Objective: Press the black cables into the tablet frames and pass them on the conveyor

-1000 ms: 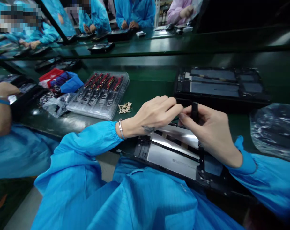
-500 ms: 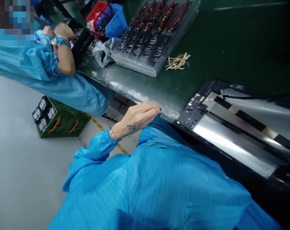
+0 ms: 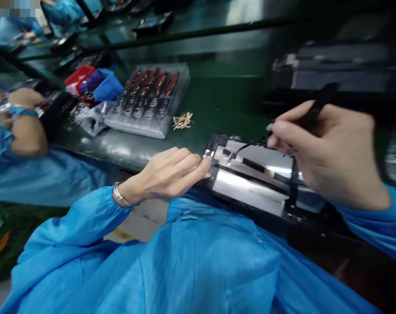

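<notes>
Left hand (image 3: 167,174): fingers curled close, tips touching near-left corner of open device (image 3: 253,179) at table's near edge. Right hand (image 3: 328,148): pinching dark tool (image 3: 315,109) above device's right part. Green table (image 3: 214,104); parts tray (image 3: 148,100) far left; co-worker's arm (image 3: 24,135) left.

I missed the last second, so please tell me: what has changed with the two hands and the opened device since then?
The left hand left the right hand and now presses its fingertips on the left corner of the opened device. The right hand, out of view half a second ago, is above the device again, pinching a dark tool. The clear parts tray and the blue bin stayed in place.
</notes>
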Motion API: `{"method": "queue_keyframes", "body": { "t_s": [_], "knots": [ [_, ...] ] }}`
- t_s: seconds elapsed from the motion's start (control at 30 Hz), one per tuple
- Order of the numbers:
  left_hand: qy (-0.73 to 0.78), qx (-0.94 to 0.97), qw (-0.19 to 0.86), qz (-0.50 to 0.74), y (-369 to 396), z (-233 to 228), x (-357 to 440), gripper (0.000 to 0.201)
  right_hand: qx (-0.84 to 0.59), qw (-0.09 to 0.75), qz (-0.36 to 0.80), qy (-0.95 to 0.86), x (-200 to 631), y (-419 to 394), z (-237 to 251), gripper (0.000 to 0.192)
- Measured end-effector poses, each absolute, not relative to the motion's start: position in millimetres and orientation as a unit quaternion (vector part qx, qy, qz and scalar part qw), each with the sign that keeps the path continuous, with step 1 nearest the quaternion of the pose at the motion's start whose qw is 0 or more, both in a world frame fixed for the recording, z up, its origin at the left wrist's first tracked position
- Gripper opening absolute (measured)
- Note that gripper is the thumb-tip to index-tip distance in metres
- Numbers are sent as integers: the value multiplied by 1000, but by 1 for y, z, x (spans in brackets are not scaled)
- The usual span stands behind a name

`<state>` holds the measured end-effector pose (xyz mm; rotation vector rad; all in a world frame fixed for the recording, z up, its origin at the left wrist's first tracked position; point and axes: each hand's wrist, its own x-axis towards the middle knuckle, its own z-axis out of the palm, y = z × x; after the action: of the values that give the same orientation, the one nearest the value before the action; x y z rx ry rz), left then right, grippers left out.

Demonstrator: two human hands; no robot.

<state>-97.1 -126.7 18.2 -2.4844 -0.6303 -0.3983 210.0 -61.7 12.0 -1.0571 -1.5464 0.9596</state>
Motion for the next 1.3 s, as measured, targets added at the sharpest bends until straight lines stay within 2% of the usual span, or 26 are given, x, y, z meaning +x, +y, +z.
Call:
{"method": "queue_keyframes", "body": {
  "t_s": [0.17, 0.33, 0.4, 0.5, 0.57, 0.63, 0.73, 0.83, 0.97, 1.07, 1.17, 1.3],
  "knots": [
    [-199, -864, 376, -269, -66, 34, -21, 26, -418, 550, 426, -584, 193, -66, 24, 15],
    [-221, -852, 373, -293, -38, 31, 10, 35, -408, 561, 442, -568, 200, -61, 20, 12],
    [-233, -874, 275, -325, -33, 31, 7, 32, -396, 564, 435, -579, 203, -58, 20, 16],
    [-269, -872, 11, -408, -29, 32, 1, 26, -403, 541, 377, -635, 205, -53, 18, 22],
    [-296, -831, -135, -452, -29, 33, 0, 29, -410, 508, 345, -674, 206, -50, 17, 20],
    [-324, -790, -222, -470, -30, 33, 1, 36, -405, 486, 341, -695, 206, -49, 15, 18],
    [-348, -758, -276, -478, -34, 32, 2, 39, -395, 485, 336, -704, 206, -50, 13, 20],
    [-342, -775, -253, -467, -39, 28, -4, 31, -384, 497, 312, -713, 210, -53, 13, 16],
    [-288, -889, -135, -329, -42, 19, -23, 26, -385, 472, 259, -750, 231, -58, 17, 15],
    [-280, -929, -72, -232, -38, 10, -35, 25, -425, 381, 251, -782, 255, -60, 19, 12],
    [-274, -940, -55, -197, -30, 2, -38, 26, -461, 277, 286, -793, 277, -59, 16, 11],
    [-205, -962, -68, -167, -16, -6, -31, 31, -484, 195, 304, -797, 291, -54, 9, 28]
  ]
}}
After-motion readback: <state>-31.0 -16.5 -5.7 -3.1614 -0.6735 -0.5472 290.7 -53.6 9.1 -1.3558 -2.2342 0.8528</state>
